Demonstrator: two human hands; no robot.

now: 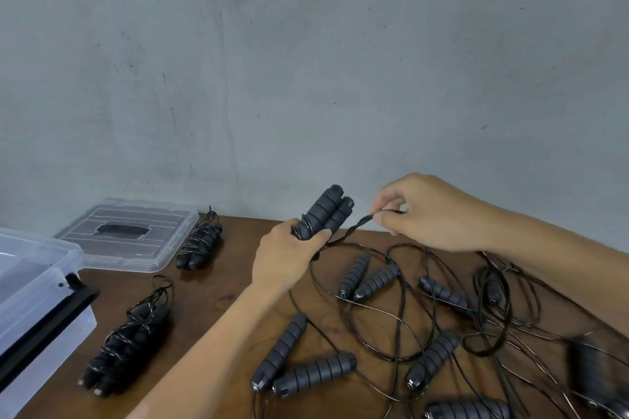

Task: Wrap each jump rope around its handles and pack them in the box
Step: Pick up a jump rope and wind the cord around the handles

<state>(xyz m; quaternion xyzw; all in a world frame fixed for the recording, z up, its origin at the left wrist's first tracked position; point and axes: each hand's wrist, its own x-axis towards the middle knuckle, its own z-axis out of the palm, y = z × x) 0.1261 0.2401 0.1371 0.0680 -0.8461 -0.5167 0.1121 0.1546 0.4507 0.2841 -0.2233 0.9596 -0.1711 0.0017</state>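
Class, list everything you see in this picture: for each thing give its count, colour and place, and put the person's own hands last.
wrapped rope bundles: two, black, on the table's left, outside the box.
held handle pair: one, black, raised at centre, cord just started round it.
loose cord: black, stretched from the handles to the right hand.
unwrapped ropes: several, black, tangled on the right; exact count unclear.
box: one, clear plastic, far left.
lid: one, clear, flat behind the box.
table: one, brown wood.
wall: grey, behind.
left hand: grips the handle pair.
right hand: pinches the cord.
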